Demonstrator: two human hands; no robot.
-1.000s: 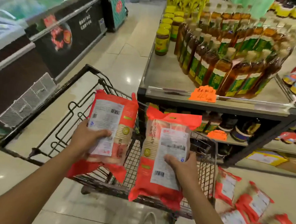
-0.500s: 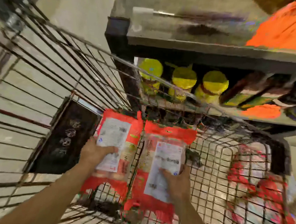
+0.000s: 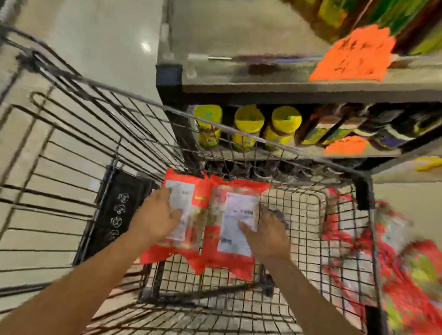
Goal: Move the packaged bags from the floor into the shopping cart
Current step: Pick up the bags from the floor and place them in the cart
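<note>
L hand (image 3: 154,216), R hand (image 3: 268,239) hold red bags (image 3: 238,196), prob. resting in cart (image 3: 366,190).

A grey metal shelf (image 3: 250,86) with a black post (image 3: 169,80) is seen. Left of it a pale, glossy tiled floor (image 3: 99,18) is spread, and a spot of light (image 3: 145,46) is reflected there. On its top board blurred bottles (image 3: 367,13) are stood, and an orange tag (image 3: 354,56) is fixed to its front edge. On its lower board yellow-lidded jars (image 3: 248,126) and dark bottles (image 3: 382,129) are lined up, with a second tag (image 3: 346,145) before them.

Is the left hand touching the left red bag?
Touching. Head view: left hand grips the left red bag, thumb across its white label; right hand holds the right red bag.
</note>
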